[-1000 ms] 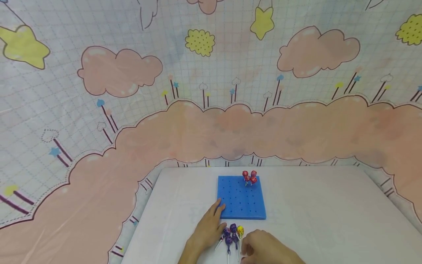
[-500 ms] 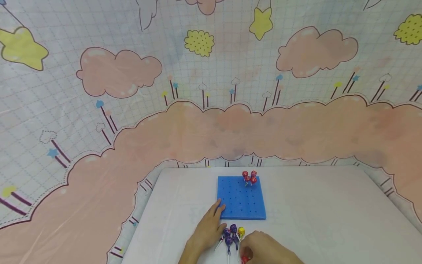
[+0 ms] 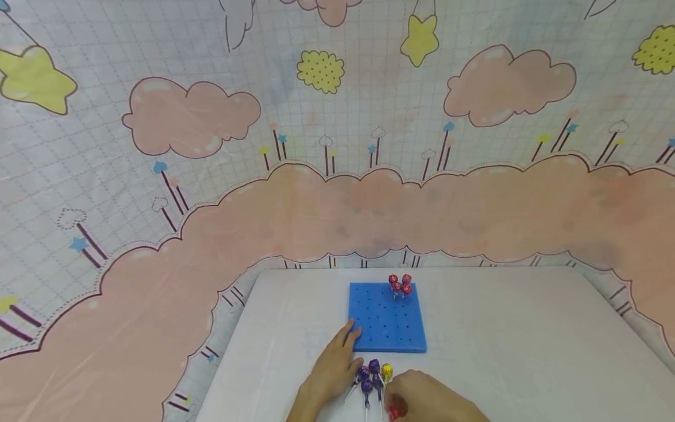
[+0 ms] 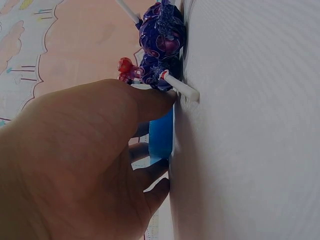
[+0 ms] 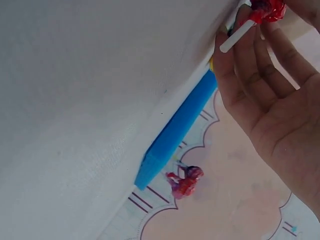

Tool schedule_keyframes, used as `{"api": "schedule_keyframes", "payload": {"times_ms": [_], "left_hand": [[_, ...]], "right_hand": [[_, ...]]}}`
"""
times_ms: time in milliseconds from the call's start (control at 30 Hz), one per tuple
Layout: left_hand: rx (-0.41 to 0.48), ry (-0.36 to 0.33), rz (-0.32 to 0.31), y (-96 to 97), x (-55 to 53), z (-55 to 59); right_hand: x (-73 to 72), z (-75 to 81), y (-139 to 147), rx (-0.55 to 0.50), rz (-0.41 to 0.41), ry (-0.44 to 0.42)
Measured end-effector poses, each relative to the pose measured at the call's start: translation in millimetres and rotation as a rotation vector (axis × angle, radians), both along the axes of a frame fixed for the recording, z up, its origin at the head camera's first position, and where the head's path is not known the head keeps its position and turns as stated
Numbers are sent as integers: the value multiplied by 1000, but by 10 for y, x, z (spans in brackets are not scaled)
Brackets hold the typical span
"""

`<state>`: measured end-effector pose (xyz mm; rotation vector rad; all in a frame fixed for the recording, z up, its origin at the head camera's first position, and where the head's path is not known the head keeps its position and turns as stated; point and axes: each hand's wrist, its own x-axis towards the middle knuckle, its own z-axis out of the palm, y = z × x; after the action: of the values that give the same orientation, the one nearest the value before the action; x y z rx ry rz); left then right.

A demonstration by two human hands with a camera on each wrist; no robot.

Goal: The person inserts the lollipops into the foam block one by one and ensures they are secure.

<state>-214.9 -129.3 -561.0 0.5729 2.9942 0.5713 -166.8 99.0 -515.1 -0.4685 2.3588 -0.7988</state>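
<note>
My left hand [image 3: 331, 369] rests on the table with its fingertips at the left edge of a blue foam board [image 3: 377, 319] dotted with holes. Its thumb lies against several purple-wrapped lollipops [image 3: 366, 385], which also show in the left wrist view, where a white stick [image 4: 181, 87] points over the table. Beside them lies a yellow lollipop [image 3: 387, 370]. With curled fingers, my right hand [image 3: 424, 394] pinches a red lollipop [image 5: 270, 11], its white stick [image 5: 237, 36] sticking out. The palm and fingers hide part of that candy in the head view.
Several red lollipops [image 3: 399, 285] stand upright in the board's far right corner. The white table [image 3: 501, 334] extends to both sides and ends at a cartoon-printed backdrop [image 3: 337, 211] behind.
One second ago no red candy showed in my right hand; since half a second ago a red lollipop is visible in its fingers. The left hand stays at the board.
</note>
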Motion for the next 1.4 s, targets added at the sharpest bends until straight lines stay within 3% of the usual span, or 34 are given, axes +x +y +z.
{"api": "schedule_keyframes", "payload": {"times_ms": [233,600,867,1400], "left_hand": [[1,20,-17,-5,12,17],[-10,-5,3,2,-1,-13],[-15,6,1,-2,-18,-30],[-11,6,1,7,15,21]], "right_hand": [[-21,29,31,-29,36,52],[-49,80,96,-56,-13,56],[-157,115,208,-132,93,201],[-309,175,306,-226,108,280]]}}
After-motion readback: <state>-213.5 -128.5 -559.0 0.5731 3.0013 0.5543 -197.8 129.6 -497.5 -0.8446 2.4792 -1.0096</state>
